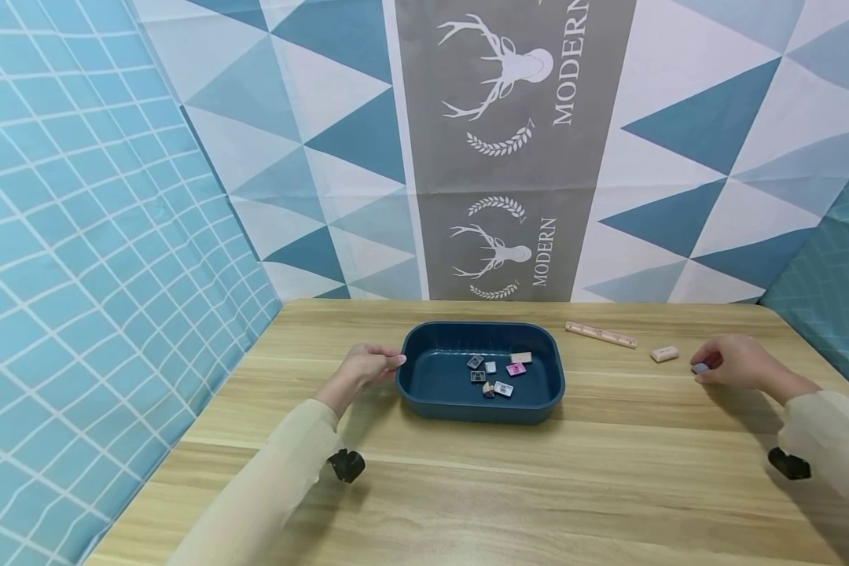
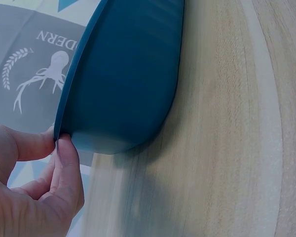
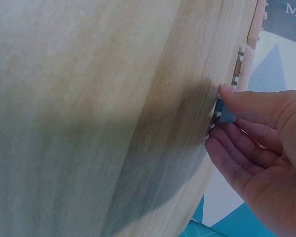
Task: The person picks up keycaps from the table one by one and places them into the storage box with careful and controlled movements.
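Observation:
A dark blue tray stands on the table with several small blocks in it, among them a pink one and a white one. My left hand pinches the tray's left rim; the left wrist view shows thumb and fingers on the rim. At the right, my right hand holds a small grey-blue piece between thumb and fingers, low at the table surface. The right wrist view shows this piece in the hand, partly hidden by the fingers.
A pale pink block lies just left of my right hand. Behind it to the left is a long, thin pinkish strip. The wooden table meets patterned cloth at the back and a blue checked cloth at the left.

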Demonstrator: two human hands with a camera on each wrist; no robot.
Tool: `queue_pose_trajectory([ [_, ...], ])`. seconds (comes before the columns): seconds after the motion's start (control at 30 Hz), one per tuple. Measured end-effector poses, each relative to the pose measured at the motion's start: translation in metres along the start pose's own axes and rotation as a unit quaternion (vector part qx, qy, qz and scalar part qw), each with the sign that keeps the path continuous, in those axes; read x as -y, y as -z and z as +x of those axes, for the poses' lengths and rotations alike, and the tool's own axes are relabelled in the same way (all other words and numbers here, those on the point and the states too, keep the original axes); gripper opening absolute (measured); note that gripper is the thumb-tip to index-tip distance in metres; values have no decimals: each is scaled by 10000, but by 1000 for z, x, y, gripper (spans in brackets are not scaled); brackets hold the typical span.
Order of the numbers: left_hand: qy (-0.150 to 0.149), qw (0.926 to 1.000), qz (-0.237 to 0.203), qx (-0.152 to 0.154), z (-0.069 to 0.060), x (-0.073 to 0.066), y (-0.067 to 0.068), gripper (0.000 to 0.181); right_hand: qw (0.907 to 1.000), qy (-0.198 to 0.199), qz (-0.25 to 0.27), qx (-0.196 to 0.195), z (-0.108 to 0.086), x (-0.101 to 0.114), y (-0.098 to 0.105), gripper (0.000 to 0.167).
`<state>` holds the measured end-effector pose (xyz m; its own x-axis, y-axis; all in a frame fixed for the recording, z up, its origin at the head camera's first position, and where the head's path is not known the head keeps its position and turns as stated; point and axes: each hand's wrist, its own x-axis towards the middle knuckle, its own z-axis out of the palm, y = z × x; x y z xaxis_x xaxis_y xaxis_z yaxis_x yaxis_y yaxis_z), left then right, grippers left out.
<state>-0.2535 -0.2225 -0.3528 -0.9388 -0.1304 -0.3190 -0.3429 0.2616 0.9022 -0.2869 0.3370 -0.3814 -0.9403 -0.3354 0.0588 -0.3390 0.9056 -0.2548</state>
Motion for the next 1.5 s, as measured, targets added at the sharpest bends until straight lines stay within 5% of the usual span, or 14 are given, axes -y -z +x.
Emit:
queue_pose_trajectory([
  [0.3, 16, 10000, 95, 5, 1, 1, 0, 30, 9997, -203, 134, 10, -2, -2, 0, 30],
  [0.67, 13, 10000, 93, -6, 0, 1, 0, 29, 10000, -22, -20, -49, 0, 6, -1, 16],
  [1.5, 10, 9998, 193, -54, 1, 1, 0, 28, 9995, 272, 164, -29, 9, 33, 4, 20],
])
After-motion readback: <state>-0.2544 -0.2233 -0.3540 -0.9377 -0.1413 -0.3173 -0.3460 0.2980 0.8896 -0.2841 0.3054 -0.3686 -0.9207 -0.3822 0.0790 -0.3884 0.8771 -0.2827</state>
